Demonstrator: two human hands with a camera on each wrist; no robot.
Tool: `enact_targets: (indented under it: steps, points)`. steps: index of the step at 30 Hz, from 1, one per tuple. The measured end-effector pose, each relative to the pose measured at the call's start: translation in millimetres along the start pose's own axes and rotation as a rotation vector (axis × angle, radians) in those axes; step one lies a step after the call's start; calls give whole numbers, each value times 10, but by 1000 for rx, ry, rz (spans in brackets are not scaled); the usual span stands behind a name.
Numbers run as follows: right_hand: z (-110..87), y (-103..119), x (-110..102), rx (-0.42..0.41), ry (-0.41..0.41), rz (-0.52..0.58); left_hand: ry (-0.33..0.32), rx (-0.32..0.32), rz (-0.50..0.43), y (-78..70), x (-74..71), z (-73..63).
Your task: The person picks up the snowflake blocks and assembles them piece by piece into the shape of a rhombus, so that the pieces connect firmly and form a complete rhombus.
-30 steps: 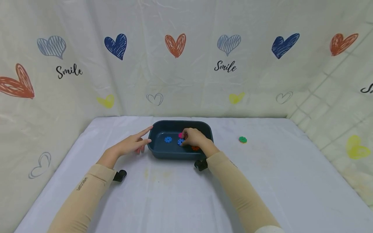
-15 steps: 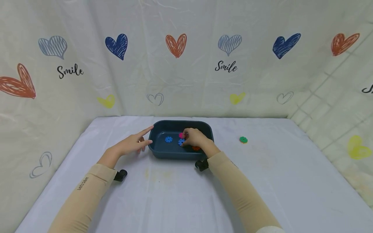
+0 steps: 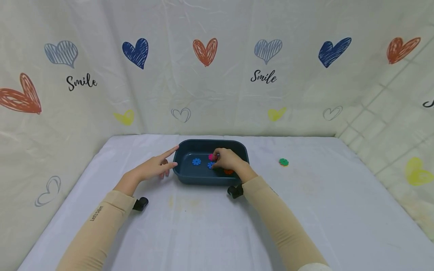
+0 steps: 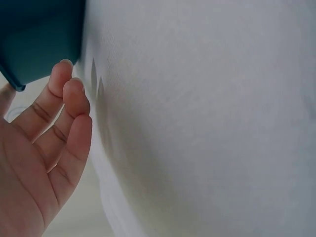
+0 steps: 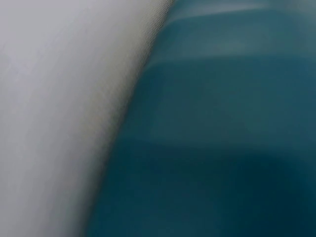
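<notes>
A dark teal plastic basin stands on the table. My left hand is at its left end, index finger and thumb stretched to the rim; its other fingers bend loosely beside the wall in the left wrist view. Inside the basin my right hand has curled fingers and pinches a pink flower-shaped disc, partly hidden by the fingers. A blue flower-shaped disc lies by the right thumb, and another blue disc farther left. Under the right wrist shows an orange disc.
A green flower-shaped disc lies on the white tablecloth right of the basin, with an orange edge showing beneath it. A hanging sheet printed with hearts closes off the back. The right wrist view shows only basin wall and cloth.
The right hand has shifted very slightly with the pink disc, and its thumb covers a bit more of the nearer blue disc. The left hand stays at the rim.
</notes>
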State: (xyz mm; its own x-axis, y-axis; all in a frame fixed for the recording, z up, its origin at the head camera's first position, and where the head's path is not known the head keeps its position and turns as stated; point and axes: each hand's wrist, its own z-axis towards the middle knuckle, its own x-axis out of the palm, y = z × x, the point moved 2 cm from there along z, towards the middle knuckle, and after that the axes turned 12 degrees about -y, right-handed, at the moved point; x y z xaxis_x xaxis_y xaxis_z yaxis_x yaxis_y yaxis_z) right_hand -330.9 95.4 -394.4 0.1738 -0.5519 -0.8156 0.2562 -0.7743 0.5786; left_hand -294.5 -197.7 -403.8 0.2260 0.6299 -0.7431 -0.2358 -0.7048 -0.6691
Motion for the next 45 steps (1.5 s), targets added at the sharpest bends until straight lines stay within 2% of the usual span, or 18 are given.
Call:
enact_targets:
  steps: [12, 21, 38, 45]
  points:
    - [12, -5, -5, -16, 9, -43, 0, 0, -14, -1, 9, -3]
    - [9, 14, 6, -43, 47, -37, 4, -2, -19, 6, 16, 2]
    - [36, 77, 3, -95, 69, -123, -2, 3, -14, 28, 19, 8]
    - [59, 46, 33, -112, 69, -97, -2, -4, -7, 39, 21, 18]
